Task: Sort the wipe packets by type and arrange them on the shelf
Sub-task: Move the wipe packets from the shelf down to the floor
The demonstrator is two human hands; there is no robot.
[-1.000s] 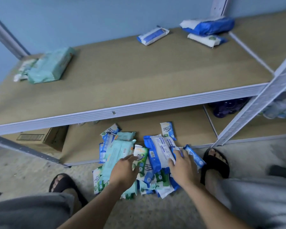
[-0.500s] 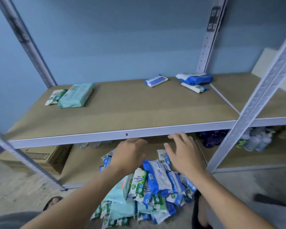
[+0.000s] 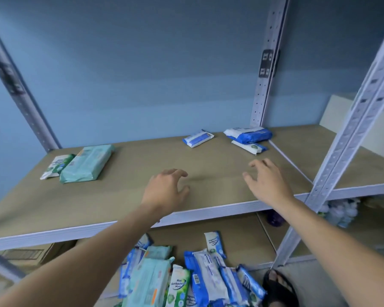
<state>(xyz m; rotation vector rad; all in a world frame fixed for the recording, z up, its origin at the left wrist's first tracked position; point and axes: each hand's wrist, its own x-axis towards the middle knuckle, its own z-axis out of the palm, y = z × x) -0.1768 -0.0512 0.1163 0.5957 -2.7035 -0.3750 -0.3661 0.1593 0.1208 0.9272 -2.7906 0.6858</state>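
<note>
- While hovering over the matte brown shelf [image 3: 120, 196], left grip [image 3: 164, 189] and right grip [image 3: 268, 182] are loosely spread, empty.
- Glossy rectangular wipe packets [image 3: 200, 278] heap below.

A storeroom: bare metal shelving [image 3: 350, 138] with board shelves [image 3: 142, 173], a cardboard box [image 3: 29, 254] and bottles [image 3: 341, 212] stored below.

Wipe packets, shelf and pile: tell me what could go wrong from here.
1. The pile below the shelf mixes mint, green-and-white and blue packets that overlap; pulling one could drag others out or lead to a wrong sort.
2. On the shelf board, the small white packet lies close beside the large blue pack, so those two groups may blur as more arrive.
3. The sandalled foot stands close to the pile; a step could crush packets.
</note>
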